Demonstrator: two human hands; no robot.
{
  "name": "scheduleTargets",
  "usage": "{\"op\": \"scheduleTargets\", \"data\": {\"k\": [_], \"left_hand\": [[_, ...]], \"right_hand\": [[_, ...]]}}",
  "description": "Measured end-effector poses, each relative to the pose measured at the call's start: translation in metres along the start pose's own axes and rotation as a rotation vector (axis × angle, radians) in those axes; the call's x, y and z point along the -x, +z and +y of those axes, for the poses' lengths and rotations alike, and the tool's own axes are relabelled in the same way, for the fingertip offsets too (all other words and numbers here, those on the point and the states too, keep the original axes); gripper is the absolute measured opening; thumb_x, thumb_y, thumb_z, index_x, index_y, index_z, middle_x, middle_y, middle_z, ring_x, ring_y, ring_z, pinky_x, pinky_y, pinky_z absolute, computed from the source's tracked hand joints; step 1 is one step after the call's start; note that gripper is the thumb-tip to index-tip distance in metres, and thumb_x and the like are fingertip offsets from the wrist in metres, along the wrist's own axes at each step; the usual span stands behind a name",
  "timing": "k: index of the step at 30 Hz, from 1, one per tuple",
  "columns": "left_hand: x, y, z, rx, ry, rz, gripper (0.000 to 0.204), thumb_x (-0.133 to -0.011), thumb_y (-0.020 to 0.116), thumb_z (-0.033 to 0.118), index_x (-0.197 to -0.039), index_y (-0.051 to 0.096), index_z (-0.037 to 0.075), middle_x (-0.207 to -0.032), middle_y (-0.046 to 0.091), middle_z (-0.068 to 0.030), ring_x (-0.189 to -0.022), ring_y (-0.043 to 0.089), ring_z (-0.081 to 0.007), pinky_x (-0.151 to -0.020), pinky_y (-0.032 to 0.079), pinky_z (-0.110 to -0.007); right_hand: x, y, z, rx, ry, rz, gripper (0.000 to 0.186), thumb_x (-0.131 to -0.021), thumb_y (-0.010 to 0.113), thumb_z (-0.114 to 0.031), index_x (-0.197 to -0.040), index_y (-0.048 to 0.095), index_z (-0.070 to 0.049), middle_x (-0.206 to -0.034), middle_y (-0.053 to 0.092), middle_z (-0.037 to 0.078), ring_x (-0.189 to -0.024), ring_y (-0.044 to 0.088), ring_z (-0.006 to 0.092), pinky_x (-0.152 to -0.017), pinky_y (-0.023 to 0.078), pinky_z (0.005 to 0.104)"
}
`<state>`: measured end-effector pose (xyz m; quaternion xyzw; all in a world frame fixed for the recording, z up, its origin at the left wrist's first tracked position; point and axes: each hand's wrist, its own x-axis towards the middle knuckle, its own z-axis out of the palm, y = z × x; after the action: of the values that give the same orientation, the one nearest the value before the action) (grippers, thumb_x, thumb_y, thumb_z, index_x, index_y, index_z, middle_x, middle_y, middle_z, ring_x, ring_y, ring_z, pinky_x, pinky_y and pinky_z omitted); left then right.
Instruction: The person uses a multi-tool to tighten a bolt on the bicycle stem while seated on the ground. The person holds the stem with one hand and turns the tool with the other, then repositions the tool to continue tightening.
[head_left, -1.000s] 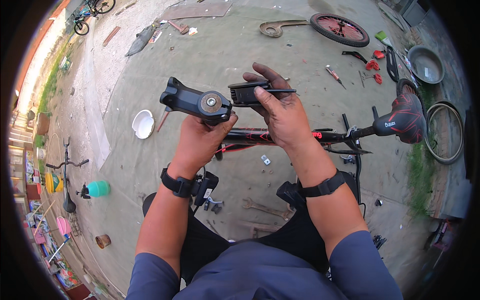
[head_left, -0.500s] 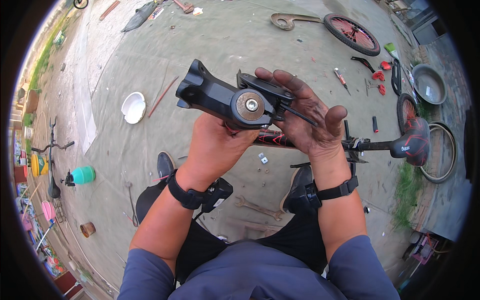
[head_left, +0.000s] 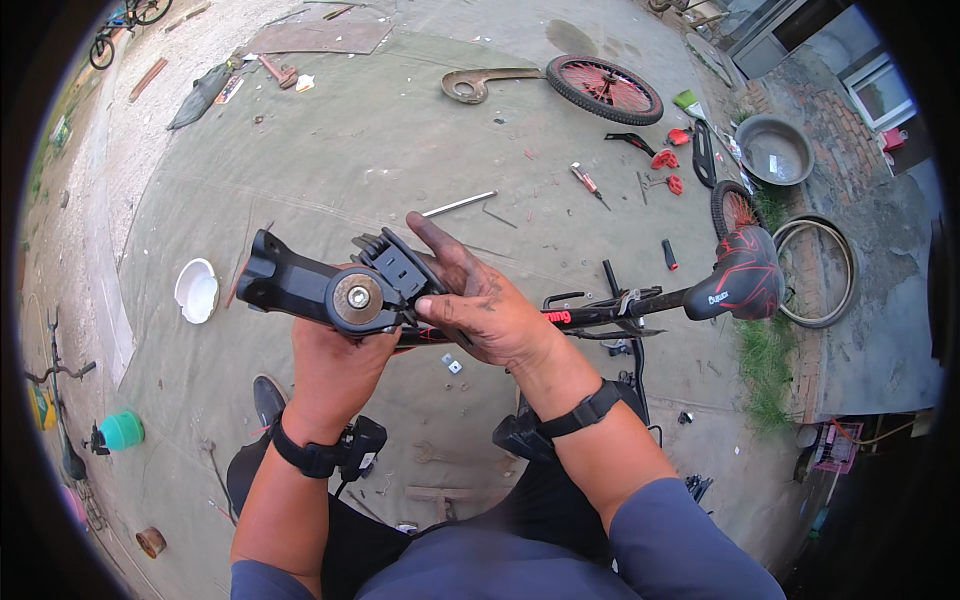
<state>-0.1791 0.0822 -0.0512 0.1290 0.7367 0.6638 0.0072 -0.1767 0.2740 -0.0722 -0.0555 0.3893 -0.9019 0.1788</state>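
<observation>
A black bicycle handlebar stem (head_left: 290, 284) with a round bolted top cap (head_left: 357, 298) points left in front of me. My left hand (head_left: 338, 365) is closed around the frame's front end just beneath it. With its thumb pressed down, my right hand (head_left: 485, 305) holds a slotted black plastic part (head_left: 398, 268) against the stem's right side; its exact kind is unclear. The right index finger stretches outward. Behind that hand runs the black and red bicycle frame (head_left: 590, 316), ending at a black saddle (head_left: 738, 275) on the right.
A spoked wheel (head_left: 605, 90) lies at the far side beside a rusty metal piece (head_left: 468, 87). A white bowl (head_left: 197, 290) is to the left. A grey basin (head_left: 775, 150), a screwdriver (head_left: 590, 185) and a tyre (head_left: 820, 270) lie to the right.
My view has swung right, so the scene sits further left. The black plastic part has turned to show its slotted face, and my right thumb has come down onto it; the left hand keeps its grip.
</observation>
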Motion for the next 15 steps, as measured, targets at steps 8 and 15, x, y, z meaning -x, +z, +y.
{"op": "scheduleTargets", "data": {"k": [8, 15], "left_hand": [[-0.001, -0.002, -0.005, -0.064, -0.042, -0.01, 0.027, -0.09, 0.071, -0.005, -0.114, 0.061, 0.003, -0.098, 0.063, -0.0006, -0.086, 0.06, -0.0068, -0.077, 0.05, -0.024], [-0.002, -0.004, -0.005, -0.053, -0.066, -0.053, 0.026, -0.093, 0.07, -0.004, -0.115, 0.059, 0.002, -0.097, 0.066, -0.0028, -0.086, 0.061, -0.007, -0.075, 0.051, -0.024]], "right_hand": [[-0.006, -0.007, 0.01, 0.056, 0.105, 0.133, 0.07, -0.093, 0.075, -0.008, -0.151, 0.038, 0.006, -0.131, 0.063, 0.013, -0.122, 0.063, 0.0216, -0.105, 0.053, 0.041], [-0.008, -0.012, -0.001, -0.115, -0.022, 0.311, 0.041, -0.095, 0.071, -0.009, -0.128, 0.048, -0.001, -0.13, 0.065, 0.02, -0.126, 0.064, 0.0348, -0.106, 0.053, 0.0495]]}}
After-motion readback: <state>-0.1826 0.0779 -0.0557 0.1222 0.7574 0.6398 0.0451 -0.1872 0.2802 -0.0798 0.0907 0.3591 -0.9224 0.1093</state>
